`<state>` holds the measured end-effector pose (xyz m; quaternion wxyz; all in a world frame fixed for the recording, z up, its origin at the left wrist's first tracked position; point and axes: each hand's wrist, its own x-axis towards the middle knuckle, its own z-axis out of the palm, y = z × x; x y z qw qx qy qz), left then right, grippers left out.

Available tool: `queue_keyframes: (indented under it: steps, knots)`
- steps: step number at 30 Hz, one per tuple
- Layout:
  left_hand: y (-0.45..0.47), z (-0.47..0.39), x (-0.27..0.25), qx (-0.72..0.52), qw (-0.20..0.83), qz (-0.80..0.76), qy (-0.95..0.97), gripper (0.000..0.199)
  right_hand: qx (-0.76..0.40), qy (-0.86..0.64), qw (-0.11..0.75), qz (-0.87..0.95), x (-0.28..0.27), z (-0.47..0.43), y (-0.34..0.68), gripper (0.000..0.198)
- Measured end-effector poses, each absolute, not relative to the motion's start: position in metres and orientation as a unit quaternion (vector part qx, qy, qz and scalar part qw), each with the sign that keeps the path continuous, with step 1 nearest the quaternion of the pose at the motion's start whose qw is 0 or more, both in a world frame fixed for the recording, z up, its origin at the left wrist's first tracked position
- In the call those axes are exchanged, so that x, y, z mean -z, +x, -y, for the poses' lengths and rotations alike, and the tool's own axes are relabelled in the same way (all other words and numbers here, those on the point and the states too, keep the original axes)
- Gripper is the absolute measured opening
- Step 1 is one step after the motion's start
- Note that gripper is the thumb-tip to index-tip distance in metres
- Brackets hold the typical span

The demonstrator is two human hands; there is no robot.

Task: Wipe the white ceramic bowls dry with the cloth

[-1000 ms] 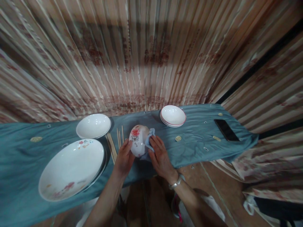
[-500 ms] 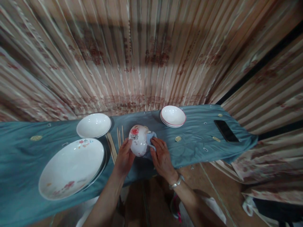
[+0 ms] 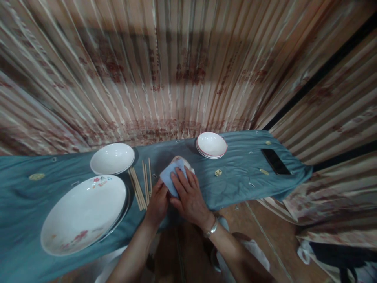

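Left hand gripping the near-left side of a bowl, bowl mostly hidden under a blue cloth; right hand holding that cloth against it, fingers laid across. Bowl is up between the two hands, over the tabletop near its front edge. To its left: chopsticks, then a big floral plate with a white dish behind; to its right: stacked bowls, then a phone

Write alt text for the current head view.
A right hand presses a blue cloth over a mostly hidden bowl, held by the left hand. On the table, chopsticks, a white bowl and large floral plate sit left; stacked bowls and a phone, right.
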<state>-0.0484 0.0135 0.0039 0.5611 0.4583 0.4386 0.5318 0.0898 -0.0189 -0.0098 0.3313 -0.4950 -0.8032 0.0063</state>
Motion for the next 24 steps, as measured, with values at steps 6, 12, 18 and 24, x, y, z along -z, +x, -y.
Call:
queue_keyframes:
  steps: [6,12,18,24]
  knots:
    - [-0.042,-0.009,-0.010,-0.483,0.599,-0.452,0.452,0.015,-0.007,-0.519,0.330,0.789,-0.002,0.007,0.092,0.054]
    - [-0.045,-0.008,0.008,-0.479,0.571,-0.504,0.437,0.015,-0.033,-0.527,0.370,0.765,-0.008,-0.009,0.098,0.046]
    - [-0.046,-0.007,0.003,-0.425,0.599,-0.443,0.515,0.026,-0.143,-0.501,0.452,0.724,-0.009,-0.031,0.110,0.040]
    - [-0.048,-0.006,0.001,-0.413,0.614,-0.458,0.492,0.034,-0.336,-0.496,0.516,0.613,0.003,-0.052,0.123,0.037]
